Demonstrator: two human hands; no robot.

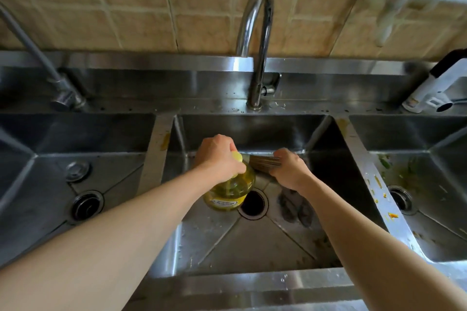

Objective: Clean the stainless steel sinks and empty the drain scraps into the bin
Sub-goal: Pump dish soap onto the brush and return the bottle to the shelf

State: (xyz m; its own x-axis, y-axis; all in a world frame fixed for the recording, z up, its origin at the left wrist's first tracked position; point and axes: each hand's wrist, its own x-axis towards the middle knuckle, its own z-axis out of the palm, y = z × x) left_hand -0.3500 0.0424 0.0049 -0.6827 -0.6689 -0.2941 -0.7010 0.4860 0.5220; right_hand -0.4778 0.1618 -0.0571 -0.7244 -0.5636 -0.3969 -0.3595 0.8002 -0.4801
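Over the middle sink [217,242], the left hand [217,156] has its fingers clamped on a tilted yellow detergent bottle [231,189] beside the bamboo brush [265,163] gripped by the right hand [290,169]; too steep a tilt could flood soap down the open drain [253,203], while scraps wait in the right sink [414,179].

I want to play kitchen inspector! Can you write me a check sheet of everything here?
Surface: middle sink wet, drain open.
Job's things: yellow detergent bottle; bamboo brush; food scraps around right sink.
Clutter: loose strainer in left sink.
Hands: left hand grips bottle; right hand grips brush.
Cables: nothing seen.
Surroundings: gooseneck tap, tiled wall.
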